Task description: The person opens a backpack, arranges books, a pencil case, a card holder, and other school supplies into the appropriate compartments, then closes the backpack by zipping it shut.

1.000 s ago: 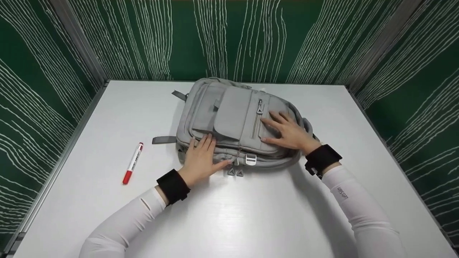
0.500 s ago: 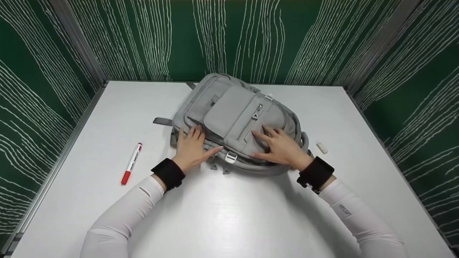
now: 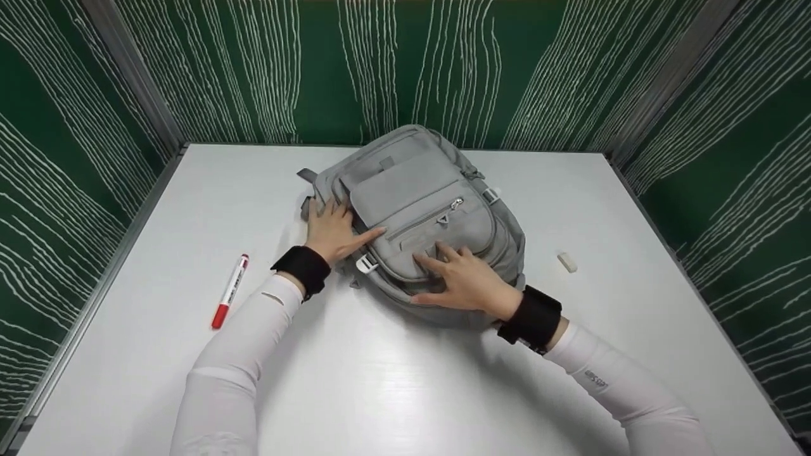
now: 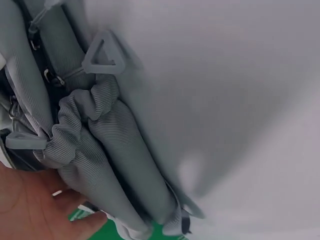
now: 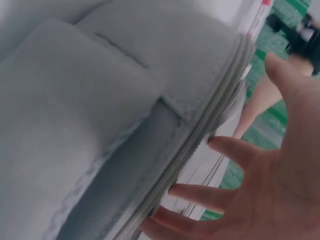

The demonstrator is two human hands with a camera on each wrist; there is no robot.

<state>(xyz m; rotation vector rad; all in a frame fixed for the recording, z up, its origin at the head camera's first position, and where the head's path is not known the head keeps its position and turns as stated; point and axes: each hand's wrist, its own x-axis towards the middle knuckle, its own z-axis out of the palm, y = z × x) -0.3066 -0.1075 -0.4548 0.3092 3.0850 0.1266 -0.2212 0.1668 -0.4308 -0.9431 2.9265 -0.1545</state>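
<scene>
A grey backpack (image 3: 405, 196) lies slanted on the white table, front pocket up, its rounded top end towards me. My left hand (image 3: 331, 233) rests on the near left side with fingers spread and thumb out straight. In the left wrist view that hand (image 4: 37, 205) is against the gathered side pocket (image 4: 117, 135), below a triangular zipper pull (image 4: 105, 56). My right hand (image 3: 472, 286) lies spread over the top end, just below the front zipper (image 3: 424, 221). In the right wrist view its fingers (image 5: 215, 197) reach to the zipped edge of the bag.
A red-and-white marker (image 3: 230, 291) lies to the left of the backpack. To the right is a small whitish block (image 3: 567, 261), like an eraser. Green panels with white lines (image 3: 405, 69) border the table (image 3: 393, 392) at the back and sides.
The backpack has turned clockwise under both hands, its top end swinging towards me and leftward. Both hands have moved with it. The small whitish block on the right has come into view.
</scene>
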